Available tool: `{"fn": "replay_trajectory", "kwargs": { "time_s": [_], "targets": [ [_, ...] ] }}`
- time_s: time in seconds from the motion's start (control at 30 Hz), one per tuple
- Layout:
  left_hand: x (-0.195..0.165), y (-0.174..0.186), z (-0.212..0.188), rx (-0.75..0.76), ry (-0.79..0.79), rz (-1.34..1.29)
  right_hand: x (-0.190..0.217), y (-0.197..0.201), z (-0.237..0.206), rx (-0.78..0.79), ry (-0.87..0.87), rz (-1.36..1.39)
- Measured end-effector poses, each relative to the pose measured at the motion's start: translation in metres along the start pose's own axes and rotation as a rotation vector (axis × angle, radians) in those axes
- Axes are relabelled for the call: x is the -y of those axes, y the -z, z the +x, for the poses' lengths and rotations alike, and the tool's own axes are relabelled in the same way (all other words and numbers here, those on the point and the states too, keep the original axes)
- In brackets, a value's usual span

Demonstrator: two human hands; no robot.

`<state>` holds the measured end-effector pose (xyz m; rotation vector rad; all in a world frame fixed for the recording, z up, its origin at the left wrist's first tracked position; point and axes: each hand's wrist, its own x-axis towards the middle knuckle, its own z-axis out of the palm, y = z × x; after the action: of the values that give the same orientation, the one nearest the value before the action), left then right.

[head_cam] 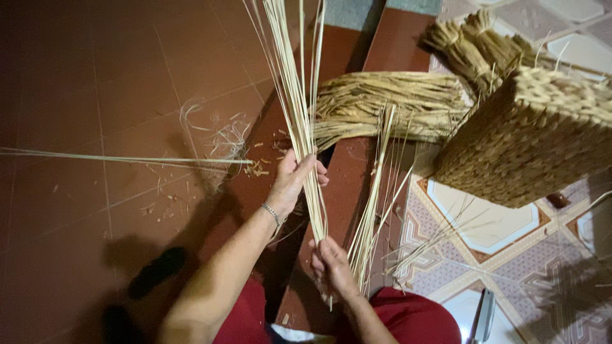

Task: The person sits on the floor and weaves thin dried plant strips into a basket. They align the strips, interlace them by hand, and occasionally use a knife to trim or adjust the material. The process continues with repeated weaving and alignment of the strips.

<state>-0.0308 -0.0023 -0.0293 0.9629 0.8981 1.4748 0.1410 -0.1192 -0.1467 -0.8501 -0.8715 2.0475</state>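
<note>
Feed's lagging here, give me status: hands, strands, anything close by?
Left hand gripping upright straw bundle mid-length. Right hand pinching its lower end. Woven basket and loose straw lie right, apart.

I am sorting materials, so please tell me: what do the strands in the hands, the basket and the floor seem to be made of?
Strands: likely dried reed or grass, pale, matte, thin and stiff. Basket: woven plant fibre, tan, coarse plaited texture. Floor: probably glazed ceramic tile, reddish-brown, with grout lines and slight sheen.

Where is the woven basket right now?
In the head view, the woven basket sits at the right, on the patterned tiles, beside the straw bundles.
</note>
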Motion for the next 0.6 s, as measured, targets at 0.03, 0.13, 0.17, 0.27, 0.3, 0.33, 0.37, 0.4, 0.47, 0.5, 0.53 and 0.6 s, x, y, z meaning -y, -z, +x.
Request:
{"fn": "replay_trajectory", "kwargs": {
  "time_s": [0.03,0.13,0.17,0.27,0.3,0.33,0.37,0.4,0.47,0.5,0.53,0.6],
  "targets": [
    [0.001,0.000,0.003,-0.007,-0.001,-0.022,-0.003,-0.003,0.001,0.003,0.006,0.018],
    [-0.001,0.001,0.018,-0.013,-0.019,0.045,-0.012,-0.013,0.004,0.024,0.015,0.043],
    [-0.003,0.001,0.022,-0.014,-0.026,0.089,-0.014,-0.016,0.004,0.040,0.012,0.033],
    [-0.014,-0.001,0.032,-0.089,0.073,0.024,-0.017,-0.025,0.003,0.079,0.067,-0.025],
    [-0.018,-0.003,0.032,-0.077,0.068,-0.014,-0.017,-0.026,0.002,0.090,0.094,-0.047],
    [-0.021,-0.004,0.032,-0.064,0.064,-0.051,-0.017,-0.027,0.002,0.079,0.118,-0.116],
    [-0.023,-0.006,0.031,-0.052,0.061,-0.088,-0.016,-0.027,0.002,0.068,0.141,-0.184],
    [-0.025,-0.009,0.030,-0.025,0.028,-0.050,-0.014,-0.027,0.003,0.055,0.163,-0.252],
    [-0.025,-0.017,0.026,0.027,-0.021,0.025,-0.006,-0.023,0.009,0.003,0.311,-0.582],
    [-0.022,-0.023,0.025,0.050,-0.057,0.023,0.001,-0.019,0.013,-0.028,0.367,-0.746],
    [-0.020,-0.030,0.026,0.070,-0.087,0.019,0.008,-0.015,0.020,-0.055,0.291,-0.789],
    [-0.017,-0.045,0.026,0.150,-0.173,0.015,0.031,-0.003,0.037,-0.064,0.135,-0.899]
  ]
}}
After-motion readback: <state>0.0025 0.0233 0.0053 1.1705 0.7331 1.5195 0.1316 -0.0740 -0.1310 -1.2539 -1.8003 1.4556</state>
